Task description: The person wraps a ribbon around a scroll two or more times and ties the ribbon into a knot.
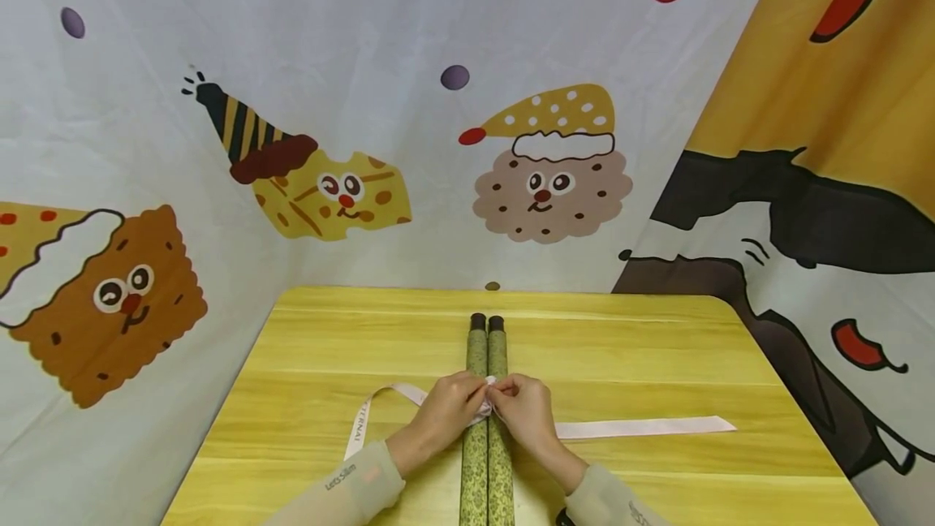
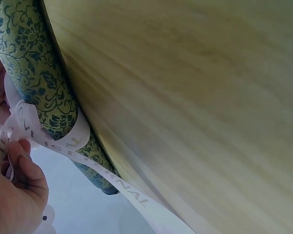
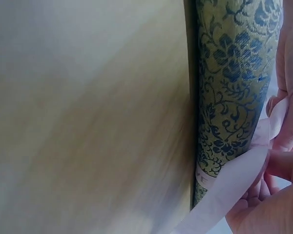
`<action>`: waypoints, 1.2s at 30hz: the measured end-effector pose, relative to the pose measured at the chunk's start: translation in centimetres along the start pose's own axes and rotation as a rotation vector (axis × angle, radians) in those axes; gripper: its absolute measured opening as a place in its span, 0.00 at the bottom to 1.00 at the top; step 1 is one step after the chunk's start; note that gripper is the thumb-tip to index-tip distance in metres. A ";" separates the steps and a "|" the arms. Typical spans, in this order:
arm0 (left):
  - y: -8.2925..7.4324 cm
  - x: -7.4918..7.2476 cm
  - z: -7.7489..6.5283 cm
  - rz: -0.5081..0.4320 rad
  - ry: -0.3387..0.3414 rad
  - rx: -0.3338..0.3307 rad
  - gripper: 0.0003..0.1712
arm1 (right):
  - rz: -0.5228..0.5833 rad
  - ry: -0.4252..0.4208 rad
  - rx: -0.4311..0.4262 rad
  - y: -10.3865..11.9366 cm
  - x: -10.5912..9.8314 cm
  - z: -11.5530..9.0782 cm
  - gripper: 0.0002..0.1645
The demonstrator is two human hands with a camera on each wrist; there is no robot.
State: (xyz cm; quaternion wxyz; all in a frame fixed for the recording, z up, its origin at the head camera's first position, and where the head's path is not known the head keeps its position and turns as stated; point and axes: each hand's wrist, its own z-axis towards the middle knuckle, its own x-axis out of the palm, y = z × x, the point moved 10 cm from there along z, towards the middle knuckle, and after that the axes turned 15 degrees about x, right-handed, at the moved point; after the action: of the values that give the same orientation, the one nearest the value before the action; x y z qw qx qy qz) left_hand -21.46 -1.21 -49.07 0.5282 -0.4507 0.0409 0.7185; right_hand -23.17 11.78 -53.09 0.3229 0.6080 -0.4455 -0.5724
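Observation:
Two rolled scrolls, the left scroll [image 1: 475, 469] and the right scroll [image 1: 501, 469], lie side by side, covered in green floral brocade with dark end knobs. A pale pink ribbon [image 1: 643, 428] with printed letters wraps around them, and its gathered part sits on top. My left hand [image 1: 447, 406] pinches the gathered ribbon between thumb and fingers. From the other side my right hand [image 1: 524, 409] pinches it too, fingertips close to the left ones. In the left wrist view, a ribbon loop [image 2: 12, 129] stands by the left fingers [image 2: 31, 178]. My hands partly hide the knot area.
The wooden table [image 1: 329, 339] extends on both sides of the scrolls. One ribbon tail [image 1: 359, 424] curves out to the left; the other lies flat to the right. Behind the table hangs a white cloth [image 1: 365, 39] with cartoon prints. A small dark object [image 1: 564, 518] shows near the right sleeve.

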 end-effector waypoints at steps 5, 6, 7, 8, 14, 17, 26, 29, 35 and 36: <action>0.0 0.0 -0.1 -0.003 0.002 -0.013 0.06 | 0.013 0.022 0.007 -0.3 0.1 0.0 0.06; 0.0 0.0 -0.1 -0.005 0.003 -0.012 0.06 | 0.018 0.020 0.009 -0.4 0.1 0.0 0.06; 0.0 0.1 -0.1 -0.007 0.006 -0.011 0.07 | 0.027 0.018 0.010 -0.4 0.1 0.1 0.06; 0.0 0.2 -0.1 -0.012 0.009 -0.011 0.07 | 0.035 0.013 0.008 -0.4 0.0 0.1 0.06; -0.4 0.7 -0.2 -0.008 0.023 0.036 0.07 | 0.092 0.004 0.009 -0.2 0.1 0.4 0.05; -0.5 1.0 -0.4 -0.006 0.036 0.049 0.06 | 0.115 0.020 0.028 -0.4 0.1 0.4 0.02; -0.6 1.2 -0.7 -0.003 0.072 0.063 0.06 | 0.091 0.021 0.044 -0.8 -0.1 0.3 0.03; -0.6 1.3 -0.7 0.002 0.081 0.065 0.06 | 0.082 0.002 0.043 -0.8 -0.5 0.3 0.04; -0.6 1.5 -0.8 0.000 0.092 0.067 0.06 | 0.066 -0.039 0.000 -0.4 -0.8 0.2 0.06; -0.6 1.5 -0.8 -0.004 0.094 0.066 0.05 | 0.057 -0.051 -0.017 -0.3 -0.8 0.2 0.07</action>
State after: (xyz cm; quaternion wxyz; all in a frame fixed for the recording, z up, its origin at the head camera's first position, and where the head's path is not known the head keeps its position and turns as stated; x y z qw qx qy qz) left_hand -20.53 -0.25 -50.33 0.5418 -0.4664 0.0883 0.6936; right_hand -23.27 12.62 -53.04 0.3327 0.5773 -0.4659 -0.5822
